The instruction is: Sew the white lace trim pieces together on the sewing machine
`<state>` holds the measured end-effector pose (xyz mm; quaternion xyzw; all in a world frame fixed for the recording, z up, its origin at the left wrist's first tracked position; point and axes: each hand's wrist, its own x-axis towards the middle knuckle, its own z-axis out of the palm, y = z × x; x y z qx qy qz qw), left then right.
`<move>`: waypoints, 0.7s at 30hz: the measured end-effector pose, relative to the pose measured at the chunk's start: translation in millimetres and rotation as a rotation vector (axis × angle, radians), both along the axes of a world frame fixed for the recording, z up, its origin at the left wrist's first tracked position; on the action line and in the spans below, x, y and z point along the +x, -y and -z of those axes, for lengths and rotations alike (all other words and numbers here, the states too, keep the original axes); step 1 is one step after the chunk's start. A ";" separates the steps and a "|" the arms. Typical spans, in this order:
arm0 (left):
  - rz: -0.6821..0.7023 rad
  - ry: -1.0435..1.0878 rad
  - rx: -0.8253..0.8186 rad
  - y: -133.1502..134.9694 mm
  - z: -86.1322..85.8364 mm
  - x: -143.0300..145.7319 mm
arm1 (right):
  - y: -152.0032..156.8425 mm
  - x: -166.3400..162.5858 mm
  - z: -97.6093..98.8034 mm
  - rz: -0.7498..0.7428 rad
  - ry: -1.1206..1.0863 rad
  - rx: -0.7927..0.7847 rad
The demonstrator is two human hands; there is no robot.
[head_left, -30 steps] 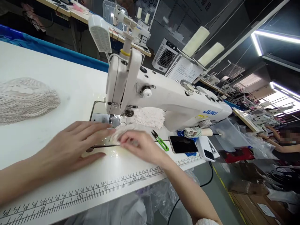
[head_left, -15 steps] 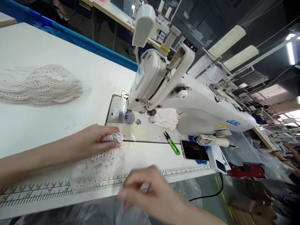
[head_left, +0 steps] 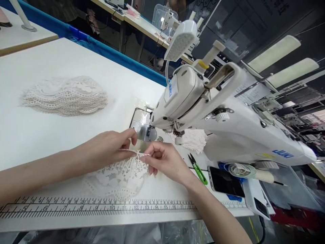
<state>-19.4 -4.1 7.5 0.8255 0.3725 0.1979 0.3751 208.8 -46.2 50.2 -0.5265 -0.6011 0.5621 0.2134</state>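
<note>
The left hand and right hand pinch the gathered upper edge of a white openwork lace piece near a white, blue-lettered sewing machine.

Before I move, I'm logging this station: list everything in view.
table: one, white, centre
machine: one, white, on table
lamp: one, white, above machine
lace pile: one, cream, table's left
lace bunch: one, white, under machine arm
held lace: one, white, front centre
phone: one, black, table's right
snips: one, green, left of phone
coil: one, pale green, beside phone
device: one, white, right of phone
ruler: one, black, near edge
large cones: two, cream, upper right
cloth: one, blue, far edge
farther gear: uncounted, mixed, background
left hand: one, bare, pinching held lace
right hand: one, bare, pinching held lace
</note>
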 end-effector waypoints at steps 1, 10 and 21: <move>-0.006 -0.002 0.065 -0.4 2.1 -0.3 | 2.2 1.6 0.9 -0.001 0.028 0.042; 0.012 -0.008 0.628 8.2 6.7 8.4 | 9.9 1.6 15.8 0.080 0.094 0.271; 0.013 -0.010 0.760 13.5 7.0 5.5 | 16.4 2.9 28.8 0.051 0.098 0.620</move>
